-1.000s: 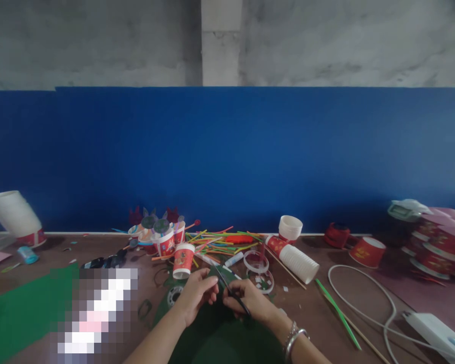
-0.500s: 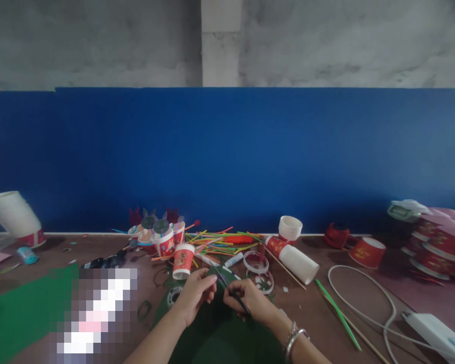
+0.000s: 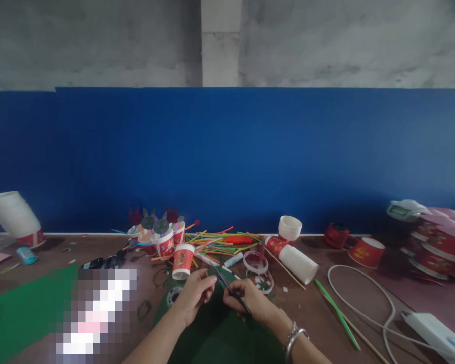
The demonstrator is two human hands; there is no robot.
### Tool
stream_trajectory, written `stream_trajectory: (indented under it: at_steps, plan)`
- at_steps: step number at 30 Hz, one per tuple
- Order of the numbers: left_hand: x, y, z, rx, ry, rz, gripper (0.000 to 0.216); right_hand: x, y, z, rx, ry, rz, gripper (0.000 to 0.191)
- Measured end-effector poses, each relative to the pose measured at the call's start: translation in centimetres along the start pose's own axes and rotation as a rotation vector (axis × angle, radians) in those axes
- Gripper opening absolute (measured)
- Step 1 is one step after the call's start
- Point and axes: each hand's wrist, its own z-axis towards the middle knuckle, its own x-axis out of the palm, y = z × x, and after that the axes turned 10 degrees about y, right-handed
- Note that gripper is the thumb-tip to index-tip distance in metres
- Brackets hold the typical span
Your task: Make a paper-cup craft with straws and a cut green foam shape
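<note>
My right hand [image 3: 246,299] is closed around dark scissors [image 3: 233,294], whose narrow tip points up and to the left. Facing it, my left hand [image 3: 197,292] has thumb and fingers drawn together beside the tip; what they pinch is too small or hidden to make out. Beneath both hands spreads a dark green sheet [image 3: 223,338]. Just beyond my left hand a red and white paper cup [image 3: 183,261] stands upside down. A roll of tape [image 3: 173,296] lies by my left wrist.
Decorated paper cups [image 3: 163,243] stand behind, near a pile of colourful sticks [image 3: 220,243]. To the right are stacked white cups [image 3: 299,264], clear rings [image 3: 255,262], a white cable [image 3: 360,267] and a power strip [image 3: 436,328]. Another green sheet [image 3: 23,313] lies left.
</note>
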Motion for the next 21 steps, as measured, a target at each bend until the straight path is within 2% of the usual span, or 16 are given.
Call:
stream_trajectory:
  at_steps: [10,21]
  plan:
    - [-0.06,0.62,0.13,0.022,0.041,-0.028,0.027,0.01,-0.09,0.11,-0.003,-0.009,0.018,0.028]
    - [0.21,0.14,-0.19,0.008,0.050,-0.040,0.028,0.04,0.22,0.06,-0.009,0.002,0.007,0.025]
